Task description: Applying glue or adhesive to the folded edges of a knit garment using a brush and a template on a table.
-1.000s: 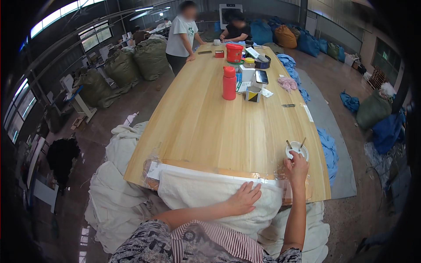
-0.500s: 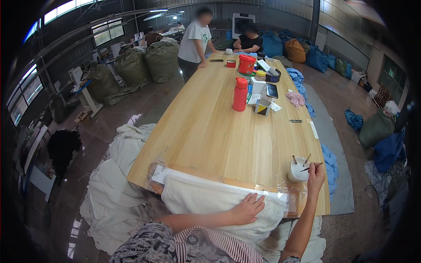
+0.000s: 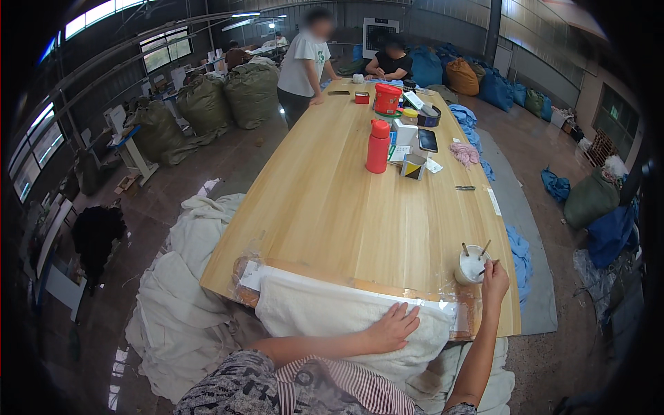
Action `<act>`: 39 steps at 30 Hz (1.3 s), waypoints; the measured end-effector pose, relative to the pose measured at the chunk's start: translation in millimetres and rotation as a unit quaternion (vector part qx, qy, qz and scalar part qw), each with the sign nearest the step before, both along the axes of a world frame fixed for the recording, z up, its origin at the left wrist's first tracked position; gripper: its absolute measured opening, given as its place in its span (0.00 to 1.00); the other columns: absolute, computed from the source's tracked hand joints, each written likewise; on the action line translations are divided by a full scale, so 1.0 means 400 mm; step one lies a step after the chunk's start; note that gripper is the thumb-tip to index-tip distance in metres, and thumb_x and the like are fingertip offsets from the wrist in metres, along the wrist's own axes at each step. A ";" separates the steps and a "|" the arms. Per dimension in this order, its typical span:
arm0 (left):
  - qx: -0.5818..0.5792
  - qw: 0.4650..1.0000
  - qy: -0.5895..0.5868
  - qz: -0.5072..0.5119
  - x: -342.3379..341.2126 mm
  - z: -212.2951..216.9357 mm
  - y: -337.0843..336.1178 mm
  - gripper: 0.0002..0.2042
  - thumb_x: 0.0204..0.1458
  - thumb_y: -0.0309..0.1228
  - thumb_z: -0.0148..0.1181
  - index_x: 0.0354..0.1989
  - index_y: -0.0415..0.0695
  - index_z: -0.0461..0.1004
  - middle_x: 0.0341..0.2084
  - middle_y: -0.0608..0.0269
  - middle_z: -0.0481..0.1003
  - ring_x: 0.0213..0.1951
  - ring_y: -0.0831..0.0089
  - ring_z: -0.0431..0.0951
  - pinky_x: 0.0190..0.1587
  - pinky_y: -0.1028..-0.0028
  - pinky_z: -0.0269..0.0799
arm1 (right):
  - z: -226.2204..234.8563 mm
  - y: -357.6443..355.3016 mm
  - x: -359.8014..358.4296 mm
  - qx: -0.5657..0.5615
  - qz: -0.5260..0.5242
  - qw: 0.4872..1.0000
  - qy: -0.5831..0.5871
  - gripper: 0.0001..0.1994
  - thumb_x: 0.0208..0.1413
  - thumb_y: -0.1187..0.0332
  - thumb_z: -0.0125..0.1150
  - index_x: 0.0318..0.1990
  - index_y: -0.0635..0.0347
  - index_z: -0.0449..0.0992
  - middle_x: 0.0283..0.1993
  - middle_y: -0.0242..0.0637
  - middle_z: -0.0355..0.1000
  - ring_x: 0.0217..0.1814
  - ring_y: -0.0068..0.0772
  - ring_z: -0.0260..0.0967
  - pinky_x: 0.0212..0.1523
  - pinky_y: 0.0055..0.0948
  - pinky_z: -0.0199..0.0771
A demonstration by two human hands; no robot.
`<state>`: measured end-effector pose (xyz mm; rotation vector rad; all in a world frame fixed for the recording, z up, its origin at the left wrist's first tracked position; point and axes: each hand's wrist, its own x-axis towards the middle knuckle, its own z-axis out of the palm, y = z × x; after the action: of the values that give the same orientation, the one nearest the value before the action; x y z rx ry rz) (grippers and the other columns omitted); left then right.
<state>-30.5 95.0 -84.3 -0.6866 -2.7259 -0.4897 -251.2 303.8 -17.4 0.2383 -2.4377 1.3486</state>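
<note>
- In the head view, taking twelve as the far end of the table [image 3: 311,214], I see the right hand [image 3: 495,283] at the table's near right corner, its grip pinched around a thin stick [image 3: 495,261] that barely shows past the fingertips.
- The white cup [image 3: 470,274] is just beside that hand, at about ten o'clock from the fingertips; two more sticks [image 3: 465,250] stand up out of it, one leaning toward eleven, the other toward one.
- The held stick's lower end is hidden from me, so I cannot tell whether it touches what is in the cup.
- The left hand [image 3: 393,328] has a released grip: it lies flat on the white cloth [image 3: 311,304], fingers pointing toward one or two.
- The cloth drapes over the near edge, its long axis running from just past nine to just past three.
- From the right hand, the cloth's nearer end is at about eight o'clock; from the left, the cup is near two, well apart, so the right is clearly closer to it.
</note>
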 end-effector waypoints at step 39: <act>-0.012 1.000 0.015 -0.005 0.008 0.024 0.006 0.33 0.35 0.37 0.69 0.53 0.39 0.67 0.58 0.48 0.62 0.57 0.40 0.59 0.58 0.44 0.56 | -0.089 -0.161 0.401 -0.242 0.076 0.967 -0.010 0.11 0.64 0.66 0.53 0.35 0.65 0.75 0.34 0.32 0.73 0.31 0.18 0.65 0.34 0.17 0.66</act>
<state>-27.2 97.5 -74.6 -0.7088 -2.7069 -0.4452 -90.9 239.3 -53.2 0.2899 -2.0521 1.9660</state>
